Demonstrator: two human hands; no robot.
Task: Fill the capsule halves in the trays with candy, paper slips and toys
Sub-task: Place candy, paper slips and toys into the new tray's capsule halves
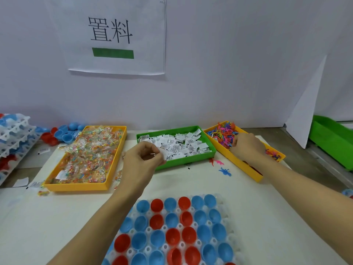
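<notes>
**Both hands in the supply bins; capsule halves near, none visibly filled**

Left hand [142, 156] hovers at the near-left corner of the green bin [191, 163], fingers curled, thumb and fingertips pinching white paper slips [179, 145] — how many, can't tell. Right hand [246, 145] is down in the far-right yellow bin [246, 169], fingers bent into the pile of toys [225, 134]; whether it has 1 in its grip, can't tell.

Handling, as a guess: slips are thin, folded, near weightless — they'll stick together, so pinch an edge w/ fingertips and peel 1 off. Toys look like soft rubbery figures w/ thin limbs, tangled in a heap; limbs likely snag, so take 1 by the body and lift free. Candy [87, 155] sits in the left yellow bin [80, 186]: small clear crinkly wrappers, slick, light; grab by the wrapper end.

Capsule halves [172, 226] — red and blue, smooth hard plastic cups, open side up — stand in rows in a clear dimpled tray [232, 236] at the near edge, between the forearms. Light, prob. easy to tip, so drop items in from above vs. pushing. A few stray toys lie on the pale table cover [191, 180] betw. bins and tray. More trays are stacked far left.
</notes>
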